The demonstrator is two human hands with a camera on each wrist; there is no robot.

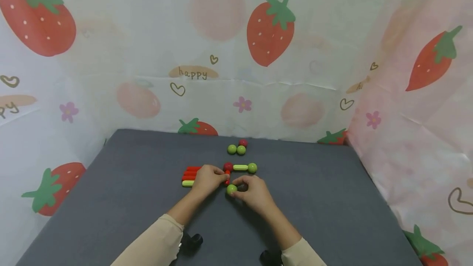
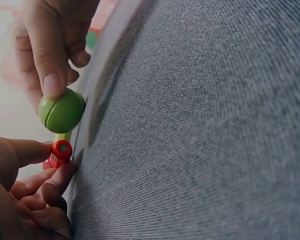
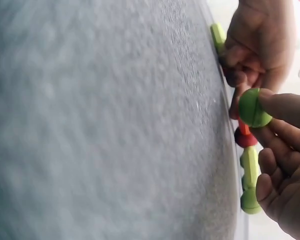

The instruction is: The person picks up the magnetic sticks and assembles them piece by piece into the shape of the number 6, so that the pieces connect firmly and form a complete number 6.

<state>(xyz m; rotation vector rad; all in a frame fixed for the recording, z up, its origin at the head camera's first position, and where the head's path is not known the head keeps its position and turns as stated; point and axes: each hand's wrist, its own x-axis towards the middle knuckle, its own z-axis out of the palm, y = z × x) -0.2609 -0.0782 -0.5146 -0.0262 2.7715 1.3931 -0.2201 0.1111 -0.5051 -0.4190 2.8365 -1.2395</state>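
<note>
On table, left hand pinching red rod, long axis near-far, right hand holding green ball

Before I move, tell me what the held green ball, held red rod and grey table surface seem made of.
Green ball: probably smooth, semi-glossy plastic, given its highlights and seam line.
Red rod: likely shiny plastic; the greyish disc in its end could be metal.
Grey table surface: apparently matte woven fabric, by its ribbed weave.

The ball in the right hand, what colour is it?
The ball is green, showing best in the left wrist view.
</note>
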